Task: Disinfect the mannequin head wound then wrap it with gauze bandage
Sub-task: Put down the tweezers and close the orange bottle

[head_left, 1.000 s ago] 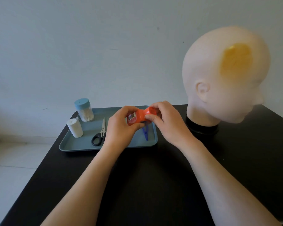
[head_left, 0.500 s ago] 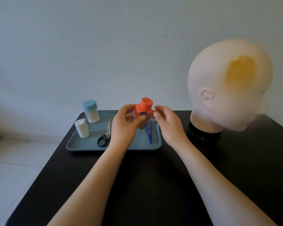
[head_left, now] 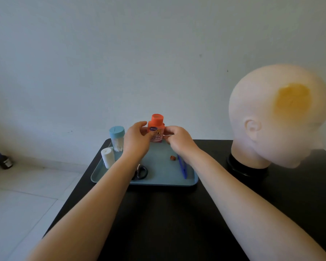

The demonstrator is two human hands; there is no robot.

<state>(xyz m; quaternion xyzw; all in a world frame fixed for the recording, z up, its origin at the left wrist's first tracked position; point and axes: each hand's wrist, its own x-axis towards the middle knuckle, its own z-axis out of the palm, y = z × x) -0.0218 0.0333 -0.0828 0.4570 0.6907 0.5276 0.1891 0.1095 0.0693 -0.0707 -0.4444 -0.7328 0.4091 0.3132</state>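
Mannequin head (head_left: 279, 117): pale, bald, smooth foam-like head on a round black base, at the right of the black table, face turned right, ear toward the camera.
Wound (head_left: 292, 99): round yellow-orange stained patch on the side of the head, above and right of the ear.
Black table (head_left: 177, 213): dark matte top, filling the lower middle and right of the view.
Tray (head_left: 158, 182): shallow grey-blue rectangular plastic tray, at the far left part of the table, well apart from the head.
Disinfectant bottle (head_left: 156, 129): small bottle with an orange cap and a pink-and-white label, upright over the back edge of the tray, between both hands; whether standing on the tray or lifted, cannot tell.
Left hand (head_left: 137, 139): fingers and thumb curled around the left side of the bottle, gripping it.
Right hand (head_left: 179, 140): fingertips pinched narrow at the bottle's lower right edge, touching or just beside the label.
Gauze roll (head_left: 108, 157): white cylinder of rolled bandage, upright in the tray's left part.
Cotton swab jar (head_left: 117, 136): clear round jar with a light blue lid, white swabs inside, just behind the gauze roll.
Scissors (head_left: 141, 172): black loop handles showing in the tray, blades hidden by the left forearm.
Tweezers (head_left: 183, 169): blue plastic, lying lengthwise in the tray's right part, upper end under the right wrist.
Small brown object (head_left: 172, 158): tiny lump on the tray floor just left of the tweezers; too small to identify.
Dark bottle (head_left: 4, 160): small dark glass bottle on the pale tiled floor at far left, by the wall.
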